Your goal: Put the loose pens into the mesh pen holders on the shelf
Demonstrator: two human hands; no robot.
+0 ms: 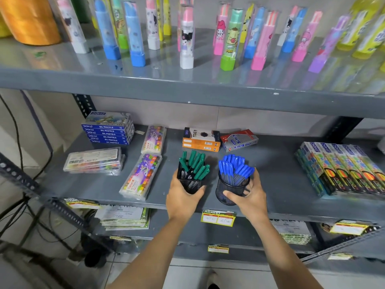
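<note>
Now my left hand (183,197) grips the green-pen holder (190,181), my right hand (250,198) the blue-pen holder (230,189), mid-frame; no loose pens visible, so next I probably just settle both.

The shelf (281,163) is grey painted metal, smooth with a dull sheen, and the board above (145,80) is glossier, mirroring the plastic tubes (186,38) wrapped in clear shiny film. Both pen holders, square (190,184) and round (229,190), are black wire mesh, matt and rough-looking. The green pens (196,163) and blue pens (235,167) have smooth plastic caps, and the pastel boxes (108,132) are glossy printed card.
</note>
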